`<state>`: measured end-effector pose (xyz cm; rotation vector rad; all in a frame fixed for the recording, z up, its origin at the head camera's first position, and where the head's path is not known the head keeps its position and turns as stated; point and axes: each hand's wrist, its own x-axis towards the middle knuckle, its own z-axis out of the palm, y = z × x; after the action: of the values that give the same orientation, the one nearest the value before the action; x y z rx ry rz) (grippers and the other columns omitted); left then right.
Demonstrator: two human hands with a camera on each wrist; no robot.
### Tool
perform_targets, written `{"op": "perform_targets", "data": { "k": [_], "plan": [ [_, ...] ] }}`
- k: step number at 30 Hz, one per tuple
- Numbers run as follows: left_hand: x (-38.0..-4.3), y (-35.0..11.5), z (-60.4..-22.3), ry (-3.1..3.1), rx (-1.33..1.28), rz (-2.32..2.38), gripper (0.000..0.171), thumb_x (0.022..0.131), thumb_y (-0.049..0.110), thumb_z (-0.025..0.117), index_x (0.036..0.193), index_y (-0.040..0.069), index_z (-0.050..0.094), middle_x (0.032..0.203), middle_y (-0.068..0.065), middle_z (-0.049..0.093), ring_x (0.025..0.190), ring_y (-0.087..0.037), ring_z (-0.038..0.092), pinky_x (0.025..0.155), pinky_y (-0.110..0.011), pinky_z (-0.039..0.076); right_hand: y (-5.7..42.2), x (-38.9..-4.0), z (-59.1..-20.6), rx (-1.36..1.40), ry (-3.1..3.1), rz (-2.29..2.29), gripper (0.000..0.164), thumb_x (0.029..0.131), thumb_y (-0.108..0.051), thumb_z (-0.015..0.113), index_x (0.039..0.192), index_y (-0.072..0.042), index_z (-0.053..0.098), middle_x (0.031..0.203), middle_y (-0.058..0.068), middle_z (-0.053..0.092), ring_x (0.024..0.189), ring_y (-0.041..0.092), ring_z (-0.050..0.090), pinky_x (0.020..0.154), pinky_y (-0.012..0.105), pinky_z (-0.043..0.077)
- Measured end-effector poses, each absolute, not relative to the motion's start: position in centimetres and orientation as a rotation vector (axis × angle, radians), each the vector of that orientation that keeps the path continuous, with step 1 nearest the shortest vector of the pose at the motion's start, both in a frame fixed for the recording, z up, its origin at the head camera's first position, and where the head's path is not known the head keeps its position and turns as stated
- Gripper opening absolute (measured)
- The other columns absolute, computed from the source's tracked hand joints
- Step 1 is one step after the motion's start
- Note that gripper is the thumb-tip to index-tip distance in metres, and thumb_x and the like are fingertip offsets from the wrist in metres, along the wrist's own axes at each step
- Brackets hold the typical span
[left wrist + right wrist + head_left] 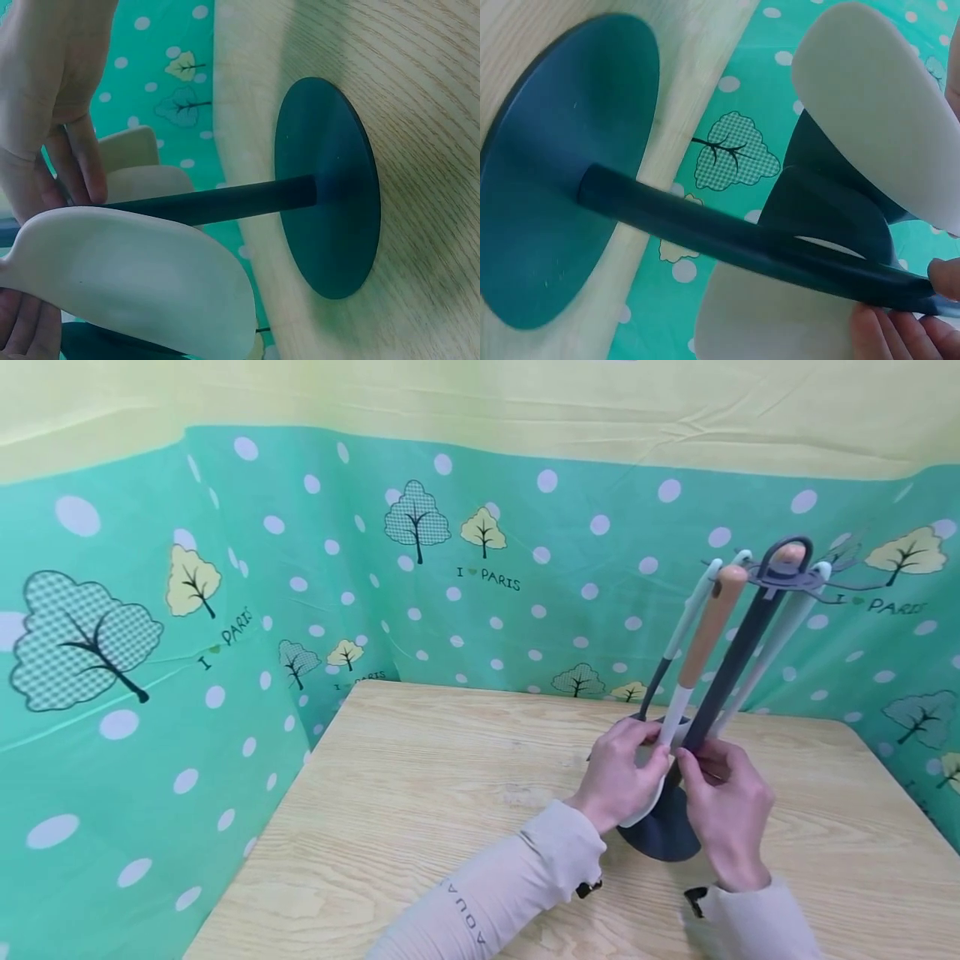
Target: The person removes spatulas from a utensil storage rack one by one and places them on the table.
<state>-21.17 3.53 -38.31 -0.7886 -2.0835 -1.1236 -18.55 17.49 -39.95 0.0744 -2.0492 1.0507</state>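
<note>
A dark utensil stand [738, 664] stands on the table, its round base [330, 187] on the wood. Toward the top is a ring of hooks [787, 578]. My left hand [621, 772] pinches the white shaft of a spoon with a wooden handle [708, 627]; its broad white head [150, 270] hangs beside the pole. My right hand [731, 802] holds the stand's pole [705, 232] between thumb and fingers. Whether the spoon sits on a hook cannot be told. Other utensils hang around the pole, including a pale-green-handled one [690, 610] with a dark shaft.
Behind the pole hang a dark utensil head [832, 202] and another pale head [772, 315]. The wooden table [420, 793] stretches out to the left. A green dotted cloth [510, 627] with printed trees encloses the back and left sides.
</note>
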Motion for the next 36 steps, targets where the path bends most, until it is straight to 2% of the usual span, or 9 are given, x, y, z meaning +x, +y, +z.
{"op": "perform_targets", "data": {
  "k": [9,36],
  "plan": [
    [-21.14,3.8,-38.19,-2.095,-0.782,-1.115,0.018,0.088,0.011,0.066,0.105,0.008,0.069,0.096,0.002,0.065,0.088,-0.002,0.059,0.084,-0.006,0.041,17.4,-18.88,-40.55,0.044,-1.991,1.089,0.025,0.082,-0.004,0.073,0.103,0.006,0.065,0.094,0.017,0.068,0.079,-0.016,0.055,0.072,0.004,0.045],
    [-20.62,3.82,-37.85,-2.099,-0.766,-1.084,0.016,0.089,0.015,0.066,0.104,0.01,0.069,0.095,0.004,0.065,0.089,-0.003,0.058,0.085,-0.007,0.04,16.92,-19.15,-40.92,0.025,-2.002,1.099,0.025,0.084,-0.009,0.072,0.103,0.005,0.064,0.095,0.015,0.065,0.079,-0.012,0.054,0.07,0.004,0.046]
  ]
}}
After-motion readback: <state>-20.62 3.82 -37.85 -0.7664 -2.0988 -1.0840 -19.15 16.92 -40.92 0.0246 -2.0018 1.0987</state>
